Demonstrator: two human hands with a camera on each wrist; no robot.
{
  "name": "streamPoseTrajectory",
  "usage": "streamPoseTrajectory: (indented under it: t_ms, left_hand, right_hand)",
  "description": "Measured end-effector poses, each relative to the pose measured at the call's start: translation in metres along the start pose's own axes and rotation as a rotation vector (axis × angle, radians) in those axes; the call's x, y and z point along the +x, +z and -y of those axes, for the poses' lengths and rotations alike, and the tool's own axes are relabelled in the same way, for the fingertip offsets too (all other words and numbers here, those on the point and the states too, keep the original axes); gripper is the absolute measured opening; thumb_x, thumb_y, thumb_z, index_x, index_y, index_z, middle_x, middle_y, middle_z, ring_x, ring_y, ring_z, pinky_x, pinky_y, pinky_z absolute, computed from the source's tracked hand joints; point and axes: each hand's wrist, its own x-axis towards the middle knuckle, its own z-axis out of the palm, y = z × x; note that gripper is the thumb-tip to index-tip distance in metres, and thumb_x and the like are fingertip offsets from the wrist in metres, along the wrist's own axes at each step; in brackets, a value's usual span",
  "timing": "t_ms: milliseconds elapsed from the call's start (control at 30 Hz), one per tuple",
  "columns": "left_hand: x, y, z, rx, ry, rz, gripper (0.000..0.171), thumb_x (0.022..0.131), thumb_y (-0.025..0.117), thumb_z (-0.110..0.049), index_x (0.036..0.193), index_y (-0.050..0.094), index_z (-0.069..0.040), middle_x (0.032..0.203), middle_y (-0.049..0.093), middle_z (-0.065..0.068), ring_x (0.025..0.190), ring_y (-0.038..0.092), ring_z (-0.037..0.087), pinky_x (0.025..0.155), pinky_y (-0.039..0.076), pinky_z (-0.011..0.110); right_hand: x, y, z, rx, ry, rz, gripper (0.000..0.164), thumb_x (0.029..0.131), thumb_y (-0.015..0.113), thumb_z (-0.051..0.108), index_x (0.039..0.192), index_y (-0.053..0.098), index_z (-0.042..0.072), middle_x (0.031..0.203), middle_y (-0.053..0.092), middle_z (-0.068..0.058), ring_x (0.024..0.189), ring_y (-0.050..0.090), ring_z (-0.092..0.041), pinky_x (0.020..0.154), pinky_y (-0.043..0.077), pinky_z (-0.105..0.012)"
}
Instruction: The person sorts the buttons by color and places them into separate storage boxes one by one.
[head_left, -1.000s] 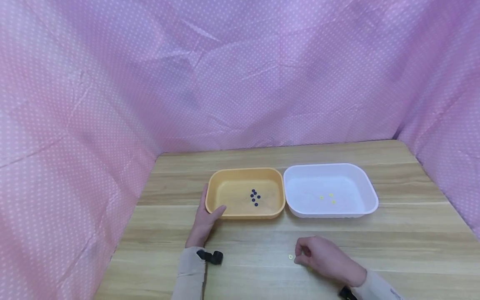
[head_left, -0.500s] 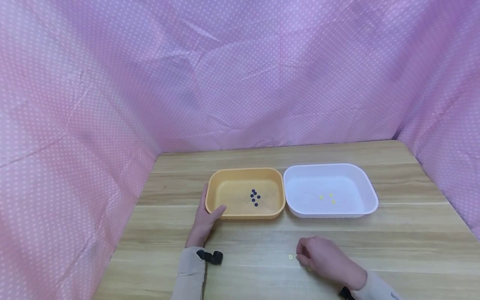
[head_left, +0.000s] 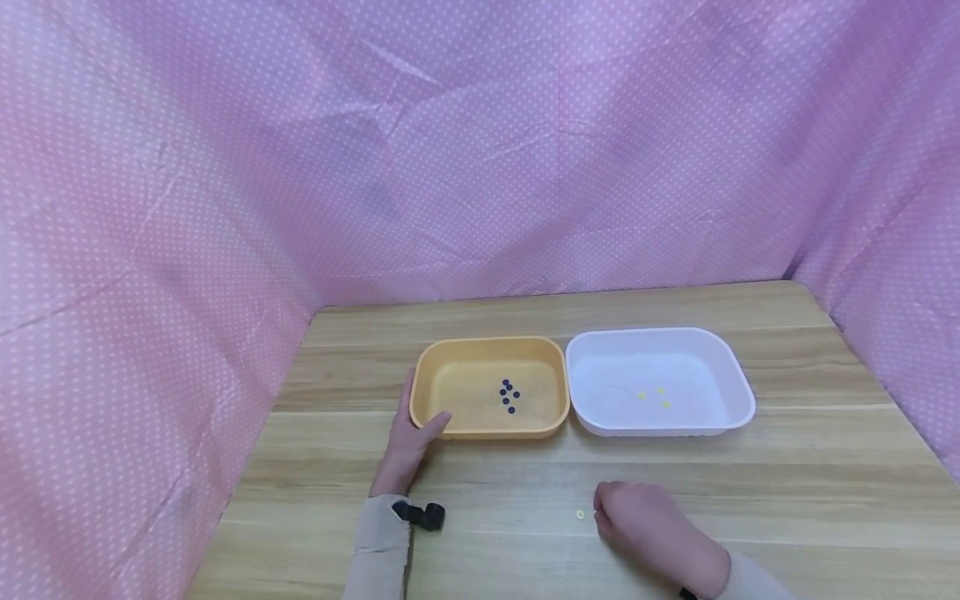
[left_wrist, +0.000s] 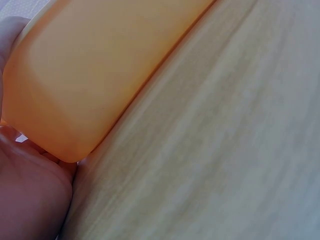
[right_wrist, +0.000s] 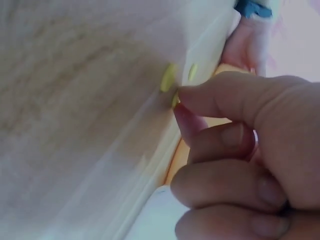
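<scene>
My left hand (head_left: 407, 437) grips the near-left corner of an orange plastic tray (head_left: 491, 432), its thumb over the rim and its other fingers along the outer side. The tray's wall (left_wrist: 100, 65) fills much of the left wrist view. Several small dark blue pieces (head_left: 506, 401) lie inside it. On the table in front of the trays, my right hand (head_left: 652, 529) pinches a small yellow ring (right_wrist: 175, 99) between thumb and forefinger. Two more yellow rings lie close by, a nearer ring (right_wrist: 168, 77) and a farther ring (right_wrist: 193, 71). In the head view one loose ring (head_left: 580, 515) shows left of the fingertips.
A white tray (head_left: 660, 431) stands right against the orange tray's right side, with three yellow rings (head_left: 666, 405) on its bottom. Both trays rest on a wood-grain table (head_left: 315, 450). Pink dotted cloth (head_left: 480, 167) hangs behind the table and at both sides.
My right hand has shifted slightly right and towards me, its back turning more upward. The ring by its palm is now hidden in the head view. The left hand stays on the orange tray.
</scene>
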Motion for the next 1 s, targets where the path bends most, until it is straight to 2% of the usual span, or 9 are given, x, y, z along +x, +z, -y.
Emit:
streamPoseTrajectory:
  t_ms: [200,333,600,833,1000]
  left_hand:
    - [0.0005,-0.0007,0.0001,0.004,-0.008,-0.001,0.097,0.087,0.073,-0.008,0.158,0.008,-0.024,0.160,0.017,-0.004,0.142,0.023,0.015,0.116,0.018,0.034]
    - [0.0010,-0.0009,-0.0001,0.011,-0.021,-0.006,0.097,0.087,0.073,-0.009,0.158,0.009,-0.024,0.160,0.017,-0.005,0.142,0.023,0.015,0.116,0.018,0.034]
    - [0.0007,0.0008,-0.0024,-0.019,-0.022,-0.008,0.097,0.086,0.072,-0.005,0.158,0.010,-0.025,0.159,0.018,-0.005,0.142,0.024,0.016,0.116,0.019,0.033]
    - [0.0010,0.0006,-0.0024,-0.010,-0.008,-0.005,0.097,0.086,0.072,-0.006,0.158,0.009,-0.023,0.160,0.017,-0.005,0.143,0.023,0.017,0.116,0.018,0.034]
    - [0.0009,0.0001,-0.0026,-0.006,-0.009,-0.003,0.097,0.087,0.073,-0.007,0.158,0.009,-0.024,0.160,0.016,-0.005,0.143,0.022,0.016,0.116,0.017,0.034]
  right_hand:
    - [-0.0014,-0.0012,0.0094,-0.142,-0.026,-0.042,0.023,0.080,0.063,0.004,0.065,0.048,0.012,0.054,0.039,0.005,0.043,0.034,-0.010,0.038,0.030,-0.027]
    - [-0.0023,-0.0010,0.0107,-0.171,-0.043,-0.055,0.022,0.077,0.062,0.000,0.065,0.047,0.012,0.055,0.039,0.004,0.043,0.035,-0.011,0.037,0.030,-0.028]
    - [-0.0055,-0.0023,0.0091,-0.126,-0.040,-0.026,0.022,0.076,0.061,-0.003,0.067,0.048,0.014,0.056,0.036,0.007,0.045,0.036,-0.009,0.041,0.030,-0.025]
    - [-0.0043,-0.0016,0.0049,-0.144,-0.008,-0.074,0.022,0.077,0.062,0.002,0.066,0.047,0.013,0.055,0.036,0.006,0.044,0.033,-0.008,0.038,0.028,-0.024]
    - [-0.0013,-0.0020,0.0007,-0.061,0.047,-0.068,0.020,0.077,0.066,0.008,0.065,0.051,0.015,0.055,0.039,0.010,0.044,0.032,-0.004,0.039,0.030,-0.021]
